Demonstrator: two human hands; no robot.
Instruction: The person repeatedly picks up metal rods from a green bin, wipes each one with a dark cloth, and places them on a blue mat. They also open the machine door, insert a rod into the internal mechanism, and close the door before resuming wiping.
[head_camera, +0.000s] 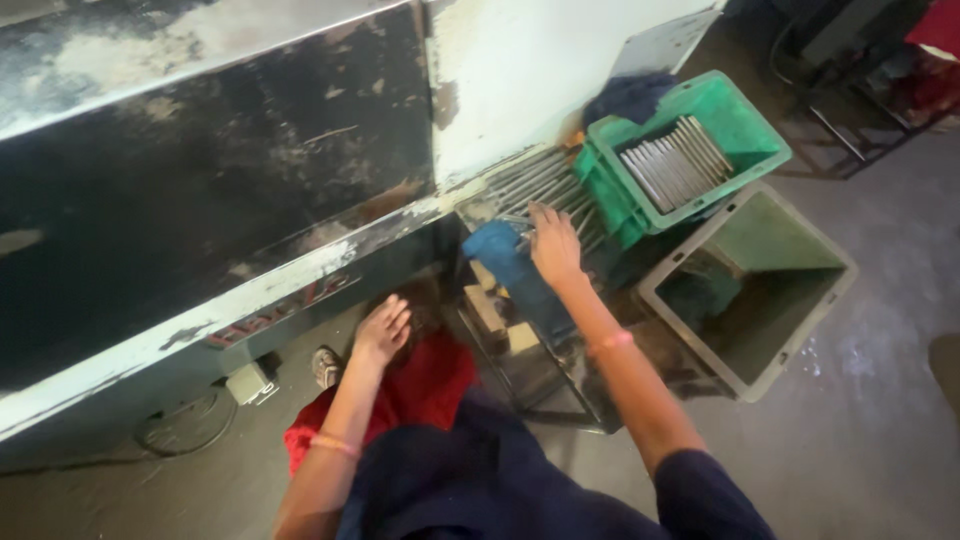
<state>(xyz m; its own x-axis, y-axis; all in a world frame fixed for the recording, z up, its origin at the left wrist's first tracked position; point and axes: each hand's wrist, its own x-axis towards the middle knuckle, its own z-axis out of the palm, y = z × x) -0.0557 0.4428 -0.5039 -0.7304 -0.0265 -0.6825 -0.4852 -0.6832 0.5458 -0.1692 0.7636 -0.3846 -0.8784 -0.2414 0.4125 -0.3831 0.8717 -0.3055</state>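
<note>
My right hand (552, 243) reaches forward, fingers spread, onto a row of long grey metal rods (540, 185) lying on a ledge of the big worn machine (200, 200). A blue cloth (500, 250) lies just left of that hand. My left hand (381, 330) rests open on my knee, over red fabric (430, 385), holding nothing. To the right of the rods stands a green plastic crate (745, 125) with several more metal rods (675, 165) laid side by side inside it.
A grey-green bin (745, 375) sits lower right, below the green crate, with dark material inside. A coiled cable (185, 425) and a small box lie on the floor under the machine at left. Concrete floor spreads to the right. Dark frames stand at top right.
</note>
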